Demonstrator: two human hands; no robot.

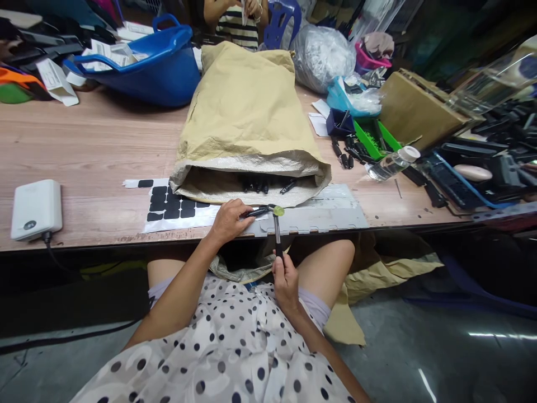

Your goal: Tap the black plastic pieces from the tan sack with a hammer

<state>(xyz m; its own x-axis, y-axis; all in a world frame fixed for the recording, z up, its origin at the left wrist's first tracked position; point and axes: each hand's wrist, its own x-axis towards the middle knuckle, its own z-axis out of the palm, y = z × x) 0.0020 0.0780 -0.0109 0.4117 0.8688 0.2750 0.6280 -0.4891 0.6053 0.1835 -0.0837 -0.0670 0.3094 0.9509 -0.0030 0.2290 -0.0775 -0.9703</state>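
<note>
Hammer (277,230) and black part (257,212) meet end to end just in front of the sack (245,101), over the grey board (344,208) on the desk (109,137); whether they touch, I cannot tell. Both hands are closed: the left hand (230,221) pinches the part's far end from the hammer, while the right hand (286,280) grips the hammer's handle. The step looks like tapping the part; the next move seems to call for a steady left hold, fingers clear of the hammer head, and a short, controlled blow. Inside the sack's mouth lie loose parts (257,184). Left of that mouth is a sticker sheet (168,205); farther left, a power bank (37,208). Beyond the sack's left side sits a basin (155,73); off its right are a tray (390,140) and bottle (390,165); behind it, another person (237,28).
</note>
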